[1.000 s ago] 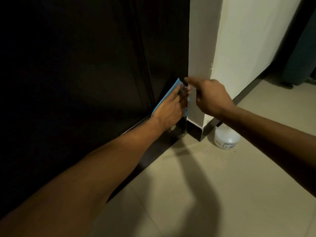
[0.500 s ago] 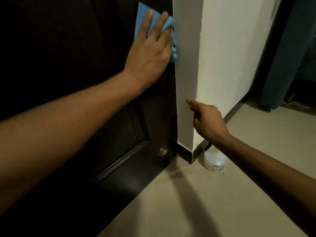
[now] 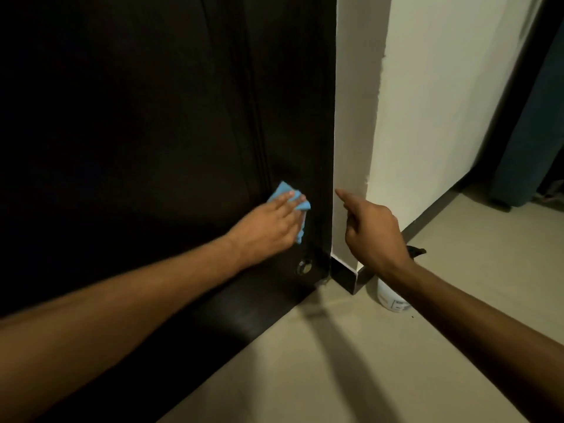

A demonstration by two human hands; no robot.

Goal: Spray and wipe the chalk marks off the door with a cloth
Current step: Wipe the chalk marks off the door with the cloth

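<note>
The dark door (image 3: 137,132) fills the left of the frame, beside a white wall (image 3: 427,102). Low at centre, the left hand (image 3: 268,224) presses a blue cloth (image 3: 68,190) flat against the door, fingers straight, to rub its surface. The right hand (image 3: 372,233) holds nothing, forefinger out towards the door's edge, perhaps marking a spot. A spray bottle (image 3: 390,297) stands on the floor (image 3: 396,361) behind that wrist. Chalk marks are too dim to see.

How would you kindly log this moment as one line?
left hand presses blue cloth flat on dark door | right hand points, holds nothing | spray bottle on floor
</note>
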